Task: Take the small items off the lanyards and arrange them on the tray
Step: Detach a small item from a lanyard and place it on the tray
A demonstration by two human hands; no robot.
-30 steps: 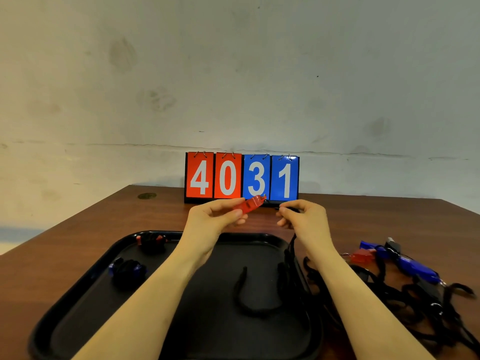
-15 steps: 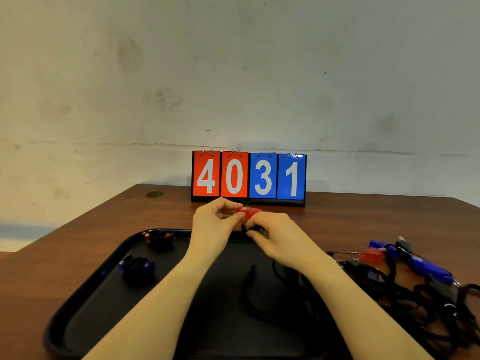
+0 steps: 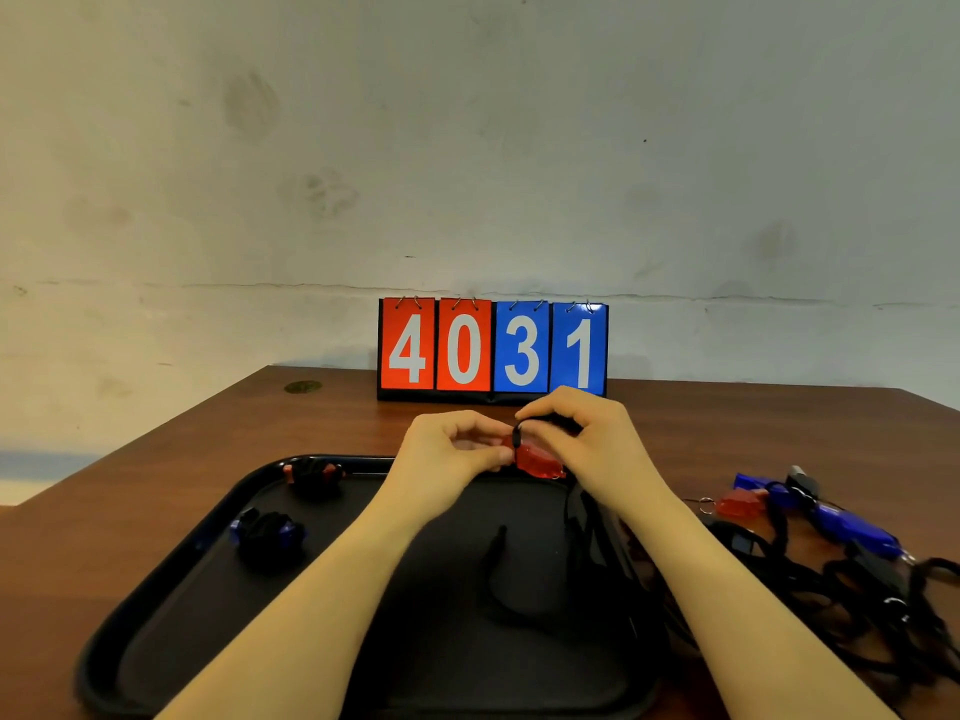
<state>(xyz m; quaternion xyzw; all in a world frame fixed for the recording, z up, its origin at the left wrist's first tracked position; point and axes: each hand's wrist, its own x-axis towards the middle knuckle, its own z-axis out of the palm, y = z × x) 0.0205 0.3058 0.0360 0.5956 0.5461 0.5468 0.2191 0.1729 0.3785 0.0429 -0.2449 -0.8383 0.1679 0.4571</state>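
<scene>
Left hand [image 3: 453, 449]: fingers pinched on the left end of the red item [image 3: 537, 459], above the far edge of the tray [image 3: 171, 569].
Right hand [image 3: 587, 444]: fingertips closed on a black cord loop [image 3: 517, 436] at the top of the red item.
Red item: held between both hands, clear of the tray.
Lanyard [image 3: 582, 532]: hangs from the hands, trailing over the tray's right side.
Tray: black, on the worktop's [image 3: 156, 459] near half; holds a red-and-black piece [image 3: 314, 475] at its far-left corner and a blue-and-black piece [image 3: 267, 532] nearer.
Lanyard pile [image 3: 857, 574]: tangled at the worktop's right edge with blue [image 3: 852, 527] and red [image 3: 740, 504] items.
Scoreboard [image 3: 492, 348]: at the far edge, reads 4031.
</scene>
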